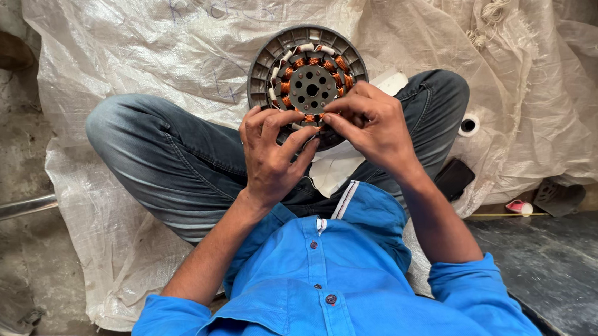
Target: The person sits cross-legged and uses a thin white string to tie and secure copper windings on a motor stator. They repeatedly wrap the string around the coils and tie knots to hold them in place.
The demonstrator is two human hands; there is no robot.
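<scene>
Propped in the lap between the crossed knees, the round motor stator [307, 81] has its near rim pinched by both the left hand [273, 156] and right hand [372, 125], its far rim free above the woven sheet [166, 38].

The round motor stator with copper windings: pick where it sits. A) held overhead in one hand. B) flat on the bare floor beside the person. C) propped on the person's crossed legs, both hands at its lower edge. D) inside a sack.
C: the stator leans on the crossed legs, with the left hand and right hand working its lower edge.
</scene>
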